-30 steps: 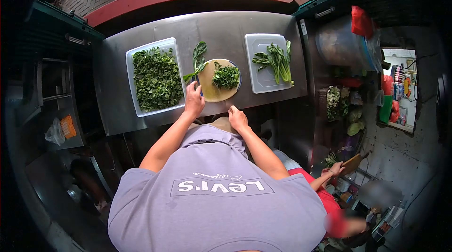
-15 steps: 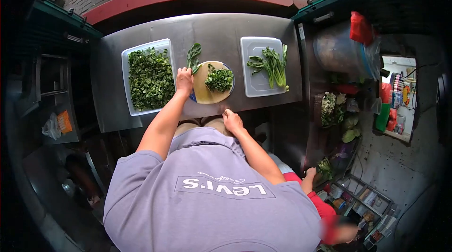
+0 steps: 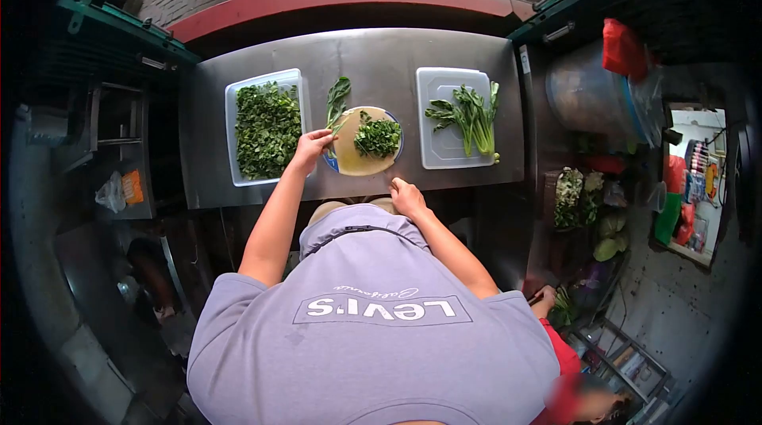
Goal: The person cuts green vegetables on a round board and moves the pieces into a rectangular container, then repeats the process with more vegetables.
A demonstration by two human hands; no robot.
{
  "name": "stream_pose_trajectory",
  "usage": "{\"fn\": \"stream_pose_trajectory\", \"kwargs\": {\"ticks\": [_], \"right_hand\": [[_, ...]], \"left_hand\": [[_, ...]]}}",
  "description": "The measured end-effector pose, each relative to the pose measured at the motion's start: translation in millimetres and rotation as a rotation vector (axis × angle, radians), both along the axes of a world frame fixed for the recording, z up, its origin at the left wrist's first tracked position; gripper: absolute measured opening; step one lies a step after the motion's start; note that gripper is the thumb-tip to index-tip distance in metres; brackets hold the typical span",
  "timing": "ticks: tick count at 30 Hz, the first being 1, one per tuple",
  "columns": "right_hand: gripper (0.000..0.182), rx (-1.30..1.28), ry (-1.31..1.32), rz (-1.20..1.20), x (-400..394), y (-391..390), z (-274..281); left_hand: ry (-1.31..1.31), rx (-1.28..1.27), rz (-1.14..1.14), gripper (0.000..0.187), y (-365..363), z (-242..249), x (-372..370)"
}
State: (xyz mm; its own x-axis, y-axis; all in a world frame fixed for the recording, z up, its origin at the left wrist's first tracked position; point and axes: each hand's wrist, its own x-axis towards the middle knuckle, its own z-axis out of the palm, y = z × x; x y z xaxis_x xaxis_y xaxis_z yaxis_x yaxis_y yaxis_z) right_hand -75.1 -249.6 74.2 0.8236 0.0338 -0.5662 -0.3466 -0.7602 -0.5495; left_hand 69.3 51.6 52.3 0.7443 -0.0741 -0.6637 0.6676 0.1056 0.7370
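Observation:
My left hand [image 3: 313, 146] is closed at the left rim of a round cutting board [image 3: 355, 157], pinching the stem end of a leafy green stalk [image 3: 338, 96]. The stalk's leaves point away from me. On the board lies a small heap of chopped greens [image 3: 377, 136]. My right hand [image 3: 408, 196] is closed just beyond the near edge of the table, below the board. Whatever it may grip is too small or hidden to make out.
A white tub [image 3: 231, 131] full of chopped greens [image 3: 268, 131] stands left on the steel table [image 3: 365, 48]. Whole leafy stalks [image 3: 472, 119] lie on a white lid [image 3: 444, 157] at right. A person in a red sleeve [image 3: 562, 352] is behind at lower right.
My left hand has turned so its fingers point toward the board, and the stalk now stands closer to the board's rim. My right hand stays nearly in place. The view has shifted slightly.

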Motion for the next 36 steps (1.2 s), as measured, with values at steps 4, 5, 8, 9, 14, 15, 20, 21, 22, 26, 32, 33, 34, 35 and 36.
{"fn": "stream_pose_trajectory", "kwargs": {"ticks": [4, 5, 8, 9, 14, 15, 20, 21, 22, 26, 32, 33, 34, 35, 36], "right_hand": [[0.023, 0.028, 0.0, 0.052, 9.1, -5.9, -2.5], [0.023, 0.034, 0.003, 0.058, 9.5, -6.3, -2.6], [0.022, 0.055, -0.014, 0.071, 12.5, -8.4, -4.0], [0.022, 0.051, -0.02, 0.076, 14.4, -8.8, -5.1], [0.022, 0.047, -0.002, 0.098, 13.9, -8.0, -5.7], [0.023, 0.04, 0.018, 0.097, 10.2, -6.2, -6.4], [0.025, 0.007, 0.031, 0.058, 1.4, 4.5, -13.9], [0.025, 0.011, 0.033, 0.044, 0.9, 7.8, -13.0], [0.025, 0.013, 0.035, 0.032, 1.4, 11.4, -12.1], [0.025, -0.007, 0.05, -0.004, 2.4, 24.5, -12.9], [0.024, -0.019, 0.069, -0.093, -1.6, 38.4, 0.3], [0.024, -0.037, 0.084, -0.103, -1.0, 40.4, 0.6], [0.023, -0.055, 0.097, -0.116, 0.2, 41.7, 1.1], [0.023, -0.07, 0.101, -0.117, -1.1, 43.1, 2.3], [0.023, -0.08, 0.092, -0.133, -2.6, 45.6, 3.8]], "left_hand": [[0.124, -0.105, 0.118, 0.026, 0.8, 6.9, -23.1], [0.165, -0.157, 0.171, 0.027, -0.4, 10.6, -29.5], [0.16, -0.149, 0.175, 0.027, -1.5, 5.7, -44.8], [0.167, -0.122, 0.197, 0.027, -4.4, 3.9, -48.0], [0.212, 0.044, 0.199, 0.023, -8.7, 2.0, -59.0], [0.218, 0.048, 0.194, 0.023, -8.8, -1.2, -61.4], [0.115, 0.258, 0.09, 0.026, -10.3, -20.5, -67.0], [0.095, 0.261, 0.089, 0.027, -10.8, -19.9, -65.6], [0.095, 0.254, 0.089, 0.027, -12.0, -19.4, -64.8], [-0.276, 0.405, -0.011, 0.018, -13.9, -10.0, -67.0], [-0.844, 0.832, -0.489, 0.017, -9.0, -3.0, -59.8], [-0.843, 0.818, -0.483, 0.017, -7.2, -6.3, -60.3], [-0.849, 0.888, -0.578, 0.017, -6.3, -9.0, -62.2], [-0.853, 0.956, -0.675, 0.017, -5.7, -11.7, -65.1], [-0.882, 1.012, -0.693, 0.019, -4.9, -8.9, -65.1]]}}
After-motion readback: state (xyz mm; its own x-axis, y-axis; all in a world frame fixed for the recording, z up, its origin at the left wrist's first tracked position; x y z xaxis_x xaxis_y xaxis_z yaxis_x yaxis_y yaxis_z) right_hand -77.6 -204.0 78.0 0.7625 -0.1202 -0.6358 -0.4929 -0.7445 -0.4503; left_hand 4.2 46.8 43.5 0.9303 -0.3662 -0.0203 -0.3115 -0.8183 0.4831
